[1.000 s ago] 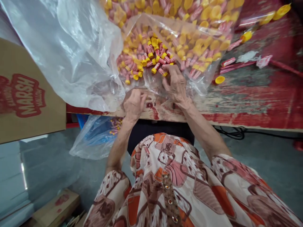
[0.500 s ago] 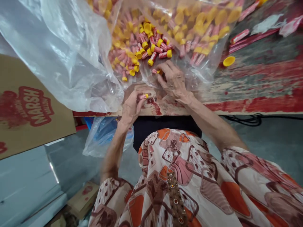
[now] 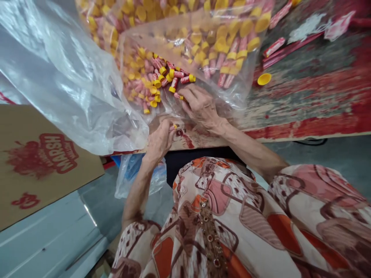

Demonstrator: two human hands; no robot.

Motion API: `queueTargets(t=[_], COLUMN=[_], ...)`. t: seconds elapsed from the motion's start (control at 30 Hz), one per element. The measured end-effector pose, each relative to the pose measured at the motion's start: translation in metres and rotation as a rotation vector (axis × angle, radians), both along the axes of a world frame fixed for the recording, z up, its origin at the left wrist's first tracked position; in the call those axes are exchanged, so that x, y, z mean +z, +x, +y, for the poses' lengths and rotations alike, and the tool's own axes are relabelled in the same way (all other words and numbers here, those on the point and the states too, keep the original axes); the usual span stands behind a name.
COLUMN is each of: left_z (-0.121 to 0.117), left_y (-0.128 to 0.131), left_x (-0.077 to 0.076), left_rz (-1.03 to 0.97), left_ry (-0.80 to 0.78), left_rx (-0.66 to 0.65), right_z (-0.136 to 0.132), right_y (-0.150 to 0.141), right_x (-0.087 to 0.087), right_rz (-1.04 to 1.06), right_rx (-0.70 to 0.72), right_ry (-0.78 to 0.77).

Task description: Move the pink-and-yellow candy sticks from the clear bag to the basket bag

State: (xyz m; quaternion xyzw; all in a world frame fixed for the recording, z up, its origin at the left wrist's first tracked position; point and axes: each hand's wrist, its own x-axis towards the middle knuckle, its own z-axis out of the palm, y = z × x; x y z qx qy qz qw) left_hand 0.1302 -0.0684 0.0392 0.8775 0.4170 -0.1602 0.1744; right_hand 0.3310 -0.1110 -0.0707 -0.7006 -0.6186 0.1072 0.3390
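My left hand point(image 3: 160, 139), at the table's front edge, is closed around a small red-and-white tube with a yellow cap point(image 3: 173, 127). Farther in, at the mouth of a clear plastic bag point(image 3: 246, 90), my right hand point(image 3: 199, 103) pinches a second tube of this kind point(image 3: 177, 95) by its yellow end, thumb and fingertips partly hiding it. Just beyond those fingers lies a loose heap of capped tubes point(image 3: 174, 83), some bare in the bag's opening and many more seen through the film.
A worn red-painted table point(image 3: 307, 104) carries a loose yellow cap point(image 3: 264, 79), a lone tube point(image 3: 274, 47) and crumpled wrappers on the right. Milky plastic sheeting point(image 3: 72, 77) drapes over the left side. Below it stands a printed cardboard box point(image 3: 52, 162).
The view has shifted, so the table and bag sit farther left. Both hands keep their tubes; the left fingers now cover more of theirs, and the right stays by the heap.
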Motion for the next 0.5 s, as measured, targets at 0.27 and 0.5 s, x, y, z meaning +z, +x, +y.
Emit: queueTargets(t=[0.27, 0.5], left_z=[0.001, -0.014], left_y=[0.009, -0.006], left_x=[-0.031, -0.067], left_rz=[-0.316, -0.619], left_ry=[0.12, 0.215], left_rx=[-0.006, 0.047], right_z=[-0.002, 0.0], right_y=[0.016, 0.029], right_x=[-0.007, -0.018], right_rz=[0.086, 0.025], right_rx=[0.061, 0.067], right_ry=[0.045, 0.095])
